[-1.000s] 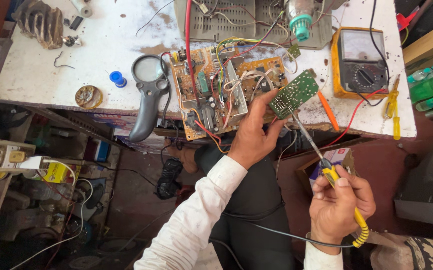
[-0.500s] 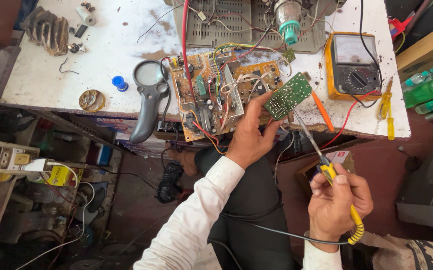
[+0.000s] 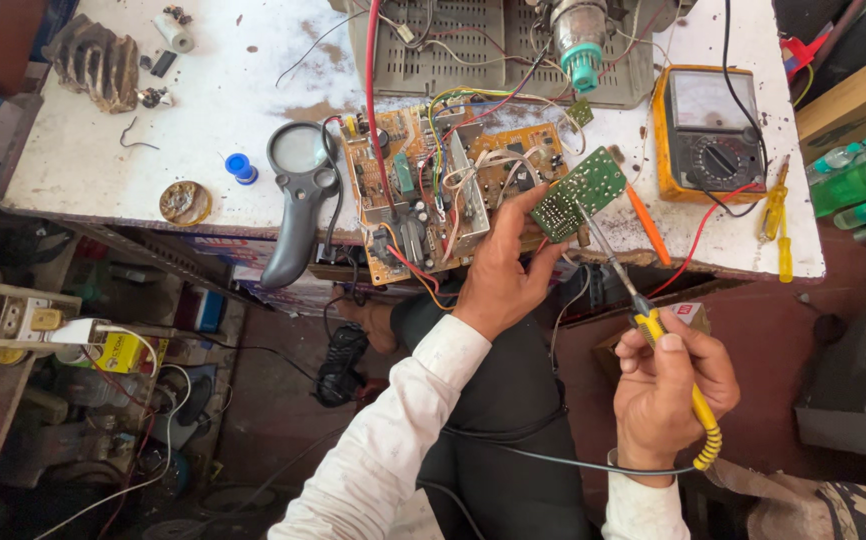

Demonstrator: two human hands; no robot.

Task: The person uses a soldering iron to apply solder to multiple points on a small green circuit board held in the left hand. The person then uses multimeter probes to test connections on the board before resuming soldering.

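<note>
My right hand (image 3: 675,385) is nearest me, low over my lap, fist closed around the yellow grip of the iron (image 3: 643,310), thumb laid along the top. The cord (image 3: 553,460) leaves the butt of the handle and runs left across my dark trousers. The shaft slants up and to the left, and its tip sits at the green board (image 3: 578,192).

To do this well, I think the tip should rest flat on one joint only and stay there just long enough, since the pads on a small board like this probably lift if cooked. Bracing my right wrist on my knee would help; as it is, that hand hangs free.

Further out, my left hand (image 3: 501,272) reaches from the white sleeve, palm down, fingers pinching the lower left edge of the green board and tilting it up off the bench (image 3: 203,110) edge. It is held just in front of the big brown board (image 3: 423,190), wires still tying the two together.

Beyond them lie a magnifier (image 3: 298,190) to the left, an orange-cased meter (image 3: 708,130) to the right, and a grey chassis (image 3: 493,50) at the back.
</note>
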